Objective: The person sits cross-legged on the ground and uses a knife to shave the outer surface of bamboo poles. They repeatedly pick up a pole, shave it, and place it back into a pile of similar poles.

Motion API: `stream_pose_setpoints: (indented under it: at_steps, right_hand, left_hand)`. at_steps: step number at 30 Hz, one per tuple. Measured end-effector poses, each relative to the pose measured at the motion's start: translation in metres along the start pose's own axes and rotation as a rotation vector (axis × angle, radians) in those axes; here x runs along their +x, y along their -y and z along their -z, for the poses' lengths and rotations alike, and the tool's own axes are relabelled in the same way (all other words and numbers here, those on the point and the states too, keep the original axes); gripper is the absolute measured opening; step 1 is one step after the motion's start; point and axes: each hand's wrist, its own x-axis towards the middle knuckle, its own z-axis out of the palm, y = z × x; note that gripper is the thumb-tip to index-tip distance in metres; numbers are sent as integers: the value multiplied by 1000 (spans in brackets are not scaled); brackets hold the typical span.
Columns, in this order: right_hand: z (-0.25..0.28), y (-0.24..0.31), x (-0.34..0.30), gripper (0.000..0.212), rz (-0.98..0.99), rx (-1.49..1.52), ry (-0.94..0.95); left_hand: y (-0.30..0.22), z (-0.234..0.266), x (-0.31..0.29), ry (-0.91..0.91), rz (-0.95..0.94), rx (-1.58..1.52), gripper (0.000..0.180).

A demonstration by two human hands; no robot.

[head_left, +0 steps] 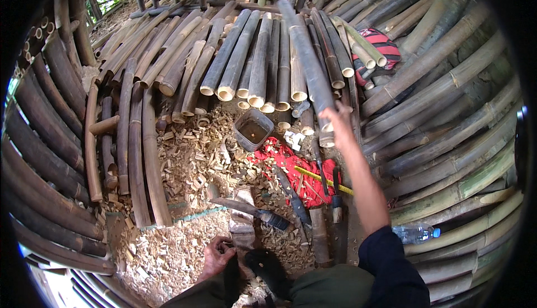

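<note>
My right hand reaches forward and is closed round the near end of a dark bamboo pole, which slants above the other poles. Low in the view, my left hand is curled beside a wooden block, with nothing visible in its fingers. Across the block lies a machete, its dark handle to the right. A second long blade rests to its right, beside a red cloth. A yellow measuring tape crosses the cloth, near a dark-handled tool.
Cut bamboo poles lie in a row ahead, and more poles are stacked at the right. Split bamboo stands at the left. Wood shavings cover the ground round a water container. A plastic bottle lies at the right.
</note>
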Motion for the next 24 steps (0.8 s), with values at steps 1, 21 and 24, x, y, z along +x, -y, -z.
stream_pose_setpoints:
  at_steps: [1, 21, 24]
  right_hand:
    - [10, 1, 23, 76, 4, -98, 11]
    - [53, -126, 73, 97, -72, -676, -151]
    - [72, -126, 76, 79, -33, -640, -227]
  left_hand:
    - [1, 0, 1, -1, 11, -10, 32]
    - [12, -5, 4, 19, 18, -106, 32]
    - [7, -3, 7, 51, 60, -69, 31]
